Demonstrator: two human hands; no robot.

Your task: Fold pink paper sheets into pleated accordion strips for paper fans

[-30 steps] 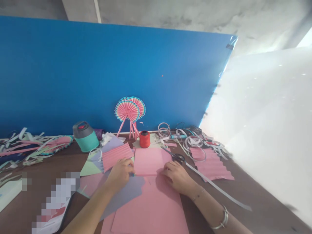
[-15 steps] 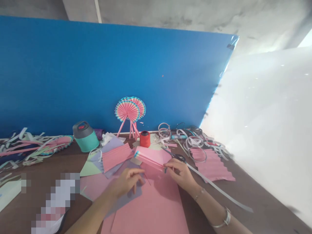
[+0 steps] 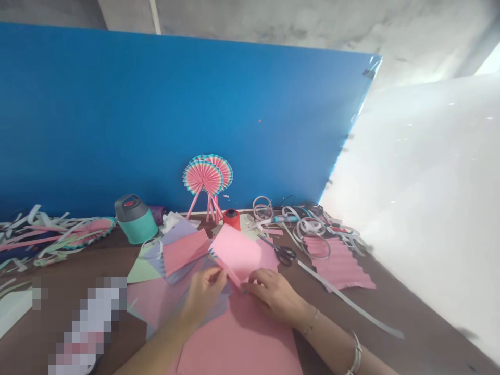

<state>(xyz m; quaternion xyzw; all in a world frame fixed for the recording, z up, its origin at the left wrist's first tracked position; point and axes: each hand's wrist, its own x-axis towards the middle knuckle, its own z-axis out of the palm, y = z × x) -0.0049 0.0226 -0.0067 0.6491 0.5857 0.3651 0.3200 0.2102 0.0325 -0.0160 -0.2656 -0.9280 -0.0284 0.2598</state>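
Observation:
Between my hands is a pink sheet of paper [image 3: 242, 251], its near edge folded into narrow pleats with blue-tipped ends at the left. My left hand [image 3: 208, 291] pinches the pleated edge from the left. On the right, my right hand [image 3: 273, 297] grips the same edge, fingers bent over it. Larger pink sheets [image 3: 238, 344] lie beneath on the table. Just beyond my right hand rest the black scissors [image 3: 286, 255], with a long white paper strip [image 3: 347, 299] running from them toward the right.
Two round pink pleated fans [image 3: 203, 177] lean against the blue board [image 3: 164, 114]. A red thread spool [image 3: 232, 219] and a teal container [image 3: 138, 224] stand at the back. Pleated pink pieces [image 3: 185, 251] lie on the left, another pleated sheet [image 3: 344, 265] on the right, near coiled strips [image 3: 310, 227].
The pleated paper has turned so that its flat part faces up and away. My left hand has moved in and taken hold of the edge; my right hand has shifted slightly left and nearer.

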